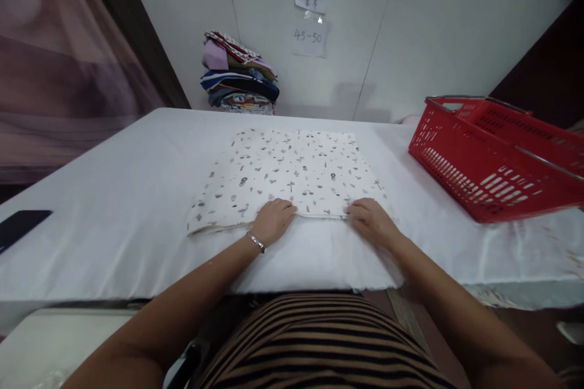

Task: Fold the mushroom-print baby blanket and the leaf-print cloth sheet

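Note:
A white cloth with small dark prints (292, 170) lies folded flat on the white-covered table (114, 194). My left hand (272, 220), with a bracelet at the wrist, rests on the cloth's near edge, fingers curled over the hem. My right hand (370, 219) pinches the same near edge a little further right. Both hands grip the hem close together near the middle of the edge.
A red plastic basket (493, 158) stands at the table's right side. A stack of folded clothes (239, 76) sits against the wall at the back. A dark phone (20, 225) lies at the left edge. Paper notes (311, 15) hang on the wall.

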`<state>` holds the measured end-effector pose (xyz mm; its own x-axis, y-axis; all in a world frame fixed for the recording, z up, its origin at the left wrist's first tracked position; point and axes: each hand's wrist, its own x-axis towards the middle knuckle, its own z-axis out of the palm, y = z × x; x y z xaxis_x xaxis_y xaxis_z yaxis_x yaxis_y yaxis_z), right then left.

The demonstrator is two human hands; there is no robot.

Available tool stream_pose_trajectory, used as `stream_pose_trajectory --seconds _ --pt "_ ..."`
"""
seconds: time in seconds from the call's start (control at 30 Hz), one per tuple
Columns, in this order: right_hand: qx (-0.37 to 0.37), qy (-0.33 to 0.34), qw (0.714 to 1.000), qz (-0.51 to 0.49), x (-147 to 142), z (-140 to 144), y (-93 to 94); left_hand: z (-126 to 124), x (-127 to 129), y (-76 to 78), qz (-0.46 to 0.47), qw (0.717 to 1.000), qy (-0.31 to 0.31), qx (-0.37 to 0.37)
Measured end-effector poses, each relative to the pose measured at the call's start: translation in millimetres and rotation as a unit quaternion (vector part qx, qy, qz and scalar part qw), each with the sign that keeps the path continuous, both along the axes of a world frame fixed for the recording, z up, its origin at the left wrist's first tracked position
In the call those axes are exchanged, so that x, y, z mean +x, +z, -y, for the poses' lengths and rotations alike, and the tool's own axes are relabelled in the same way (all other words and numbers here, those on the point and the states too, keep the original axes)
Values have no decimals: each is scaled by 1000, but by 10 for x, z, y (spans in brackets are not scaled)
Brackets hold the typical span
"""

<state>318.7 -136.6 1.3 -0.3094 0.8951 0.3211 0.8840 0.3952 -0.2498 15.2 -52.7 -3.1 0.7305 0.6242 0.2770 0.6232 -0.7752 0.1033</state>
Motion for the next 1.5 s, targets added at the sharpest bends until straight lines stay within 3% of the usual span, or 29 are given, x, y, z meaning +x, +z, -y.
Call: stream_pose_trajectory --seconds 0.2,0.57,0.8,0.9,1.07,1.37,1.5 --pt "13 37 998 42 -163 -130 -54 -65 11 -47 9 1000 13 25" --pt "71 -24 995 68 -240 -190 -36 -84 29 -22 10 998 19 66" --pt "37 9 995 92 -209 -214 -132 -39 68 -1 -16 995 27 91" --pt "25 -5 997 68 -217 -217 -120 -5 99 -20 13 992 -2 123" --pt "13 -33 999 24 -230 -242 -121 65 273 -64 2 984 -103 145" --pt "20 -30 999 22 -234 -247 -115 20 647 11 -70 985 -78 139" --pt "61 -34 997 20 -245 -223 -134 74 671 48 -31 984 -101 141"
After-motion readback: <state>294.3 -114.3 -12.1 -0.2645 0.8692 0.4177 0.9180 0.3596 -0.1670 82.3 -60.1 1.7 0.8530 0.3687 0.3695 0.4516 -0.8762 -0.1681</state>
